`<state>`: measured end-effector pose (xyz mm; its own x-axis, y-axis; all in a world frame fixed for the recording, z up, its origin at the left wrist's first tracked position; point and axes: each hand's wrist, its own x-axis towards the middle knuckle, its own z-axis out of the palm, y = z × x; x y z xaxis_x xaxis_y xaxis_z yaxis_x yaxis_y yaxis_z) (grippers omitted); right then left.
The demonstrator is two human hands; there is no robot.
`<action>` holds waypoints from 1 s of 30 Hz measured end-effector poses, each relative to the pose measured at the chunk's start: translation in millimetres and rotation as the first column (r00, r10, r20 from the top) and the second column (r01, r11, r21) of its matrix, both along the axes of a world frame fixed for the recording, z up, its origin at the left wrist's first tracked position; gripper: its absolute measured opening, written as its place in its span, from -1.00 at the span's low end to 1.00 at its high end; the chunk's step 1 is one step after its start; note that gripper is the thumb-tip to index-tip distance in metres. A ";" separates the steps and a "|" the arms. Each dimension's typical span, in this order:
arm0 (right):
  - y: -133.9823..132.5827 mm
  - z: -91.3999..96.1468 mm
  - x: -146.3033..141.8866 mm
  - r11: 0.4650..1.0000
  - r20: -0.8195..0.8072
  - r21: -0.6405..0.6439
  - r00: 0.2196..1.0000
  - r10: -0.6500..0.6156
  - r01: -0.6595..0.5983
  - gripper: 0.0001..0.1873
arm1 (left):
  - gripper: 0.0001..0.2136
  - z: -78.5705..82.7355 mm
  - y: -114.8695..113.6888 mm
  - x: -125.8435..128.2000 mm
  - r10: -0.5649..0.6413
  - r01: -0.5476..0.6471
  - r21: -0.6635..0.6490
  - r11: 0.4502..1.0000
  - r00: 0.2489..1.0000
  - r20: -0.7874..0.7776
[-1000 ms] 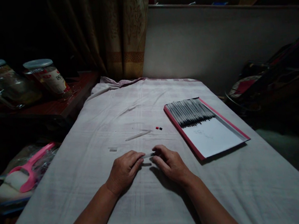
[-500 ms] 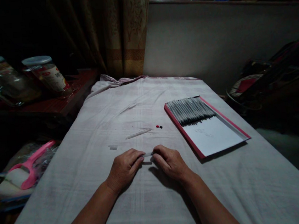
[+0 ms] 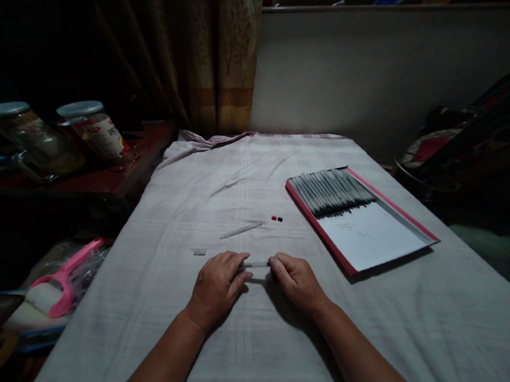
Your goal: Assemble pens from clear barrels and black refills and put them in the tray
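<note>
Pen tube, a thin clear length of plastic, lies crosswise just above the cloth, bridged between both hands near the middle of the table. Only its short middle stretch shows; each end is hidden under fingertips, so whether a tip or refill is fitted cannot be told.

Head view: the left hand rests knuckles-up on the cloth, its fingers curled narrow and pinching the tube's left end. The right hand mirrors it, fingers closed tight on the right end. Both wrists seem planted on the table, probably to steady so slight a piece while the two ends are worked against each other.

Just beyond the hands lie loose parts, set within easy reach: a second clear tube, a small clear piece to the left, and two tiny caps, red and black, touching one another. Further right sits a red-edged tray with a row of dark-tipped pens packed side by side at its far end and white paper lining the near half.

Off the table's left edge, two lidded jars stand on a dark shelf, and a pink handle lies lower down among clutter too dim to make out.
</note>
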<state>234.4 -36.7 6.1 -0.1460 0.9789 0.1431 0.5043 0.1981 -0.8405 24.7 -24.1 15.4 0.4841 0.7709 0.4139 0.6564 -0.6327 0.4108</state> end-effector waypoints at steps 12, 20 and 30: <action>0.8 -1.3 1.2 0.996 -0.134 -0.093 0.991 -0.028 0.016 -0.69 | -0.80 4.2 3.3 -3.1 0.018 -0.018 -0.057 0.998 1.000 0.009; 5.7 -4.7 4.2 0.990 -0.145 -0.022 0.980 -0.139 0.137 -0.75 | -0.76 5.7 19.4 -40.6 0.122 -0.125 -0.018 0.992 0.984 -0.128; 9.2 0.6 7.0 0.937 -0.289 -0.151 0.893 -0.346 0.314 -0.62 | -0.82 7.8 34.1 -69.3 0.251 -0.265 -0.102 0.959 0.959 -0.128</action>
